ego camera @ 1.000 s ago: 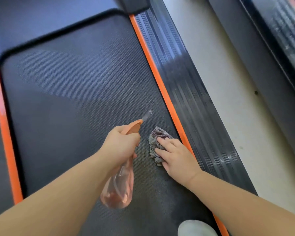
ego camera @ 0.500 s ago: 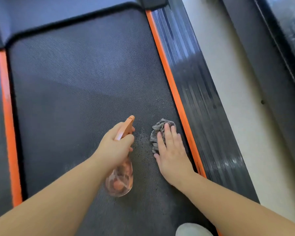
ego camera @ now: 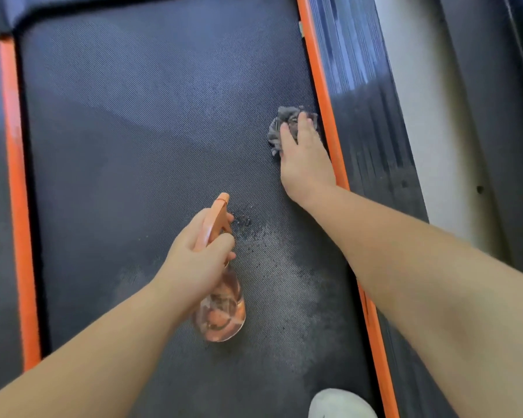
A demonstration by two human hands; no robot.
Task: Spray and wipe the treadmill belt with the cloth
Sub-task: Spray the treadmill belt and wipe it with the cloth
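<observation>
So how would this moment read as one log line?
left hand: grips spray bottle | right hand: presses cloth on belt beside orange strip

One belt (ego camera: pixel 148 146), two orange strips (ego camera: pixel 17 206) (ego camera: pixel 323 116), one spray bottle (ego camera: pixel 221 312), one cloth (ego camera: pixel 276 132), two hands (ego camera: pixel 197 260) (ego camera: pixel 307 164), one white shoe (ego camera: pixel 341 404).

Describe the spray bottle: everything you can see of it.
The spray bottle has an orange plastic spray head and a clear, rounded body with a pinkish-orange tint. The left hand grips it round the neck. It is tilted, nozzle pointing forward, over the belt beside a speckled patch. Whether it touches the belt is unclear.
</observation>
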